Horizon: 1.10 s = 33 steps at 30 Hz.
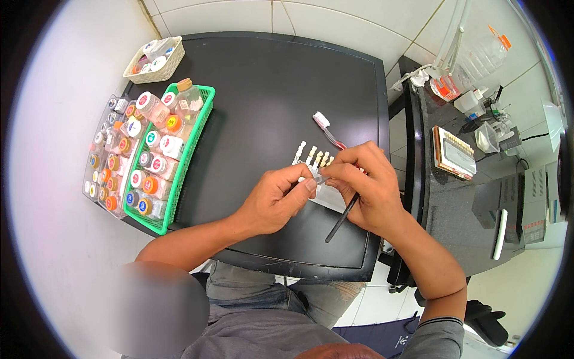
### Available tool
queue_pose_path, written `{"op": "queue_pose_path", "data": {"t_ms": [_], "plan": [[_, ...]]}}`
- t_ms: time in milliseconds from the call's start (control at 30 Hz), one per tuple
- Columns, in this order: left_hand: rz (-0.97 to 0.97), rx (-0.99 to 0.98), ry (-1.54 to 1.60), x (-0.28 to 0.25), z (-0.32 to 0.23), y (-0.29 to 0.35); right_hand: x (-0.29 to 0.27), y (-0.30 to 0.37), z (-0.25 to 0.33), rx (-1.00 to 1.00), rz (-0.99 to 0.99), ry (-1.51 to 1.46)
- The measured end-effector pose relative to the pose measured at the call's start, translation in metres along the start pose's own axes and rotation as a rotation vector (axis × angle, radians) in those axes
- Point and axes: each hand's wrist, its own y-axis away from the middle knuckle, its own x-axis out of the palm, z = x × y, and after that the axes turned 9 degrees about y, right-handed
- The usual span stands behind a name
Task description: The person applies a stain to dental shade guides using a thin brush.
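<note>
Both hands meet over the right half of the black table. My left hand (276,197) pinches a tiny pale piece, too small to make out, between thumb and forefinger. My right hand (371,182) is closed around a tool with a thin black handle (339,225), which slants down to the left below the palm; its fingertips meet those of the left hand. Just beyond them stands a row of tooth-coloured shade tabs (310,155) on a white holder, partly hidden by the hands. A toothbrush (323,122) with pale bristles lies behind, its red handle running under my right hand.
At the left, a green basket (190,158) holds several small capped jars, beside a clear tray (95,200) of more jars. A cream basket (173,63) sits at the far left corner. On the right, a dark counter (451,224) carries a shade-guide box (449,157) and bottles.
</note>
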Motion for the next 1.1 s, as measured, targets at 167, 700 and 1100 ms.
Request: {"op": "queue_pose_path", "data": {"t_ms": [167,700,1100], "plan": [[0.107,-0.008,-0.097,-0.002,-0.009,-0.003,0.000,-0.003,0.003,0.015,-0.031,-0.038],[-0.077,0.003,0.033,0.008,-0.013,-0.003,-0.002,0.003,-0.002,0.241,0.113,-0.472],[-0.009,0.156,0.020,0.002,-0.008,-0.003,0.000,0.003,-0.006,0.153,0.135,-0.425]]}}
